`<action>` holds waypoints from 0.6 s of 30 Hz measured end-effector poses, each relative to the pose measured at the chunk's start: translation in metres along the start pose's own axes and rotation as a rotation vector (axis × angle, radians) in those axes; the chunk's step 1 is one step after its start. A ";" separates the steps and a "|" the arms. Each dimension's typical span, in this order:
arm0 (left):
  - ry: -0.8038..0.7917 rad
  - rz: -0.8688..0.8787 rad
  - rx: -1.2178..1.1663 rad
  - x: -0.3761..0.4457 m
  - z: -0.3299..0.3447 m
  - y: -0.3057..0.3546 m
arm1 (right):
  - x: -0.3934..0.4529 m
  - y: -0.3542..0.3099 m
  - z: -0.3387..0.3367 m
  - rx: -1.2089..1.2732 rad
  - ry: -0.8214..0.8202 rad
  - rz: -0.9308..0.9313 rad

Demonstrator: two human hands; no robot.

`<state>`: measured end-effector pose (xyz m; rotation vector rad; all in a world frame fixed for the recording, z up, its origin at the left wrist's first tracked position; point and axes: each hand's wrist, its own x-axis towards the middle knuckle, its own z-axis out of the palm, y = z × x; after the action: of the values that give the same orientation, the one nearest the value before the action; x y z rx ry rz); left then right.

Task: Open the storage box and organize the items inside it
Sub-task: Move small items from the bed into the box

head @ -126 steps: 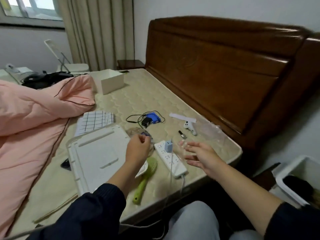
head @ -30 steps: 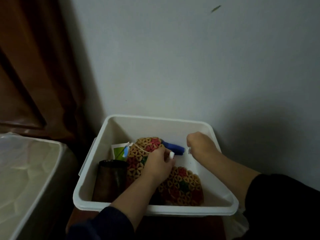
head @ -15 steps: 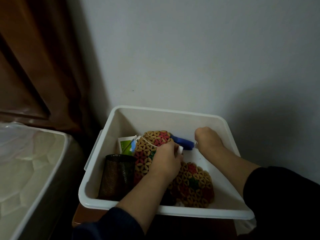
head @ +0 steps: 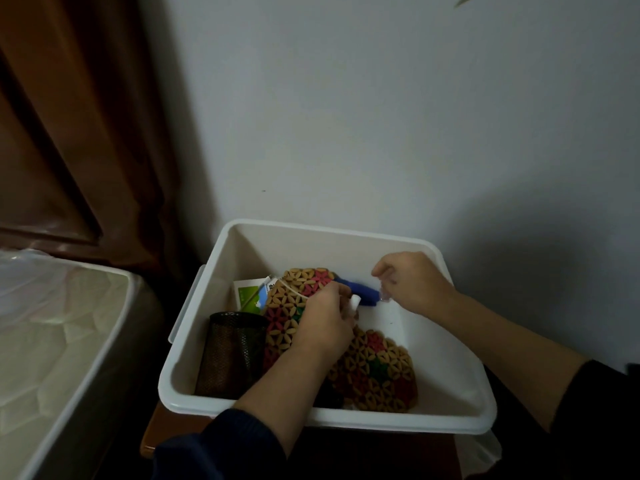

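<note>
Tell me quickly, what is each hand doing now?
Left hand: fingers curled, pinching a small white object inside the storage box.
Right hand: fingers curled around a small clear item; what it is cannot be told.

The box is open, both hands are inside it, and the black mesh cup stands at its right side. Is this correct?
Not quite. The head view shows the mesh cup at the left side of the box. The rest holds: the box is open, and the left hand and right hand are inside.

1. The storage box (head: 346,233) stands against the wall, right of the bed (head: 52,341).
2. Inside, a mesh cup (head: 230,355) stands left of two woven mats (head: 377,372).
3. A carton (head: 247,292) sits behind the cup.
</note>
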<state>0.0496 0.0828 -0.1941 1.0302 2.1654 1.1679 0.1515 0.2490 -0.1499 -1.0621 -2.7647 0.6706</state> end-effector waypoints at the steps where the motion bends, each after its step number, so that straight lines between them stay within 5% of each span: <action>1: 0.008 0.005 -0.017 0.000 0.000 0.000 | -0.007 -0.003 -0.003 0.104 -0.015 -0.043; 6: -0.024 0.044 -0.073 0.000 -0.003 0.001 | -0.033 -0.008 -0.005 0.318 -0.184 -0.141; 11: -0.096 0.079 -0.114 -0.004 -0.003 0.004 | -0.038 -0.010 -0.005 0.180 -0.192 -0.208; 18: -0.288 0.073 0.128 -0.010 -0.004 0.005 | -0.022 0.007 -0.037 -0.789 0.015 -0.214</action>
<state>0.0548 0.0751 -0.1872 1.2583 2.0077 0.8592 0.1813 0.2525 -0.1186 -0.8076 -3.1123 -0.5033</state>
